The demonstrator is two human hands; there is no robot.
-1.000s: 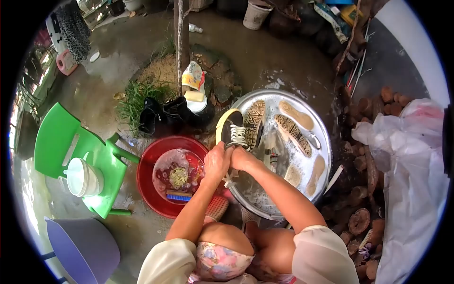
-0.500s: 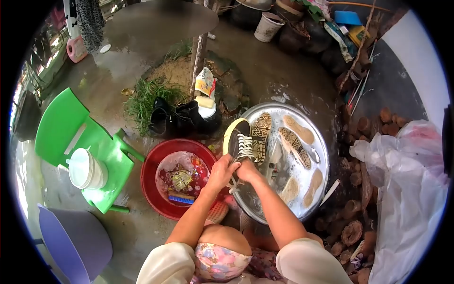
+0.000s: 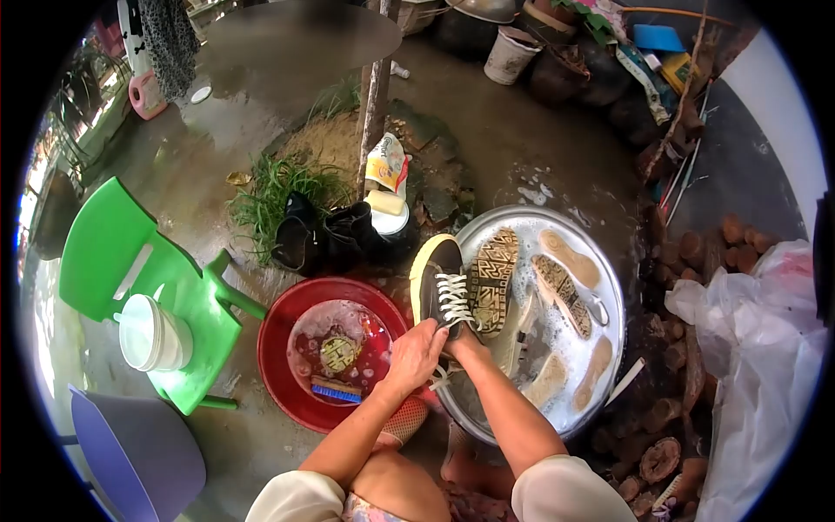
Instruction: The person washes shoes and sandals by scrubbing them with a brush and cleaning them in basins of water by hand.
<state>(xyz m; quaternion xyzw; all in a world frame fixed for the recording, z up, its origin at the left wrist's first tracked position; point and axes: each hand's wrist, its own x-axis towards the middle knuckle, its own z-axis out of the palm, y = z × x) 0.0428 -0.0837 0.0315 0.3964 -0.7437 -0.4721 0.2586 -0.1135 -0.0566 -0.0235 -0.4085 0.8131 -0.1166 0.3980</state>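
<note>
A dark sneaker [image 3: 442, 283] with white laces and a pale yellow sole edge is in my hands, toe pointing away, over the left rim of the silver basin [image 3: 616, 348]. My right hand [image 3: 463, 341] grips it at the heel end, the fingertips hidden by the shoe. Closed against the shoe's near left side is my left hand [image 3: 417, 352]. In the basin's soapy water lie a patterned shoe sole [image 3: 494, 274] and several other shoes and insoles. Left of the hands, the red basin [image 3: 271, 365] holds sudsy water, a blue-bristled brush [image 3: 336, 391] and a yellowish scrubber [image 3: 340, 354].
Black boots [image 3: 326, 235] stand behind the red basin, beside a white tub with a yellow soap bar [image 3: 385, 203]. A green chair [image 3: 130, 261] bears a white bucket [image 3: 155, 335]. A purple tub [image 3: 143, 452] is at lower left. Cut logs [image 3: 661, 457] and plastic sheeting [image 3: 748, 374] line the right.
The camera view has shifted, so most things appear lower. The sneaker has turned to show more of its laced top. My left hand's fingers lie flatter along the shoe's side.
</note>
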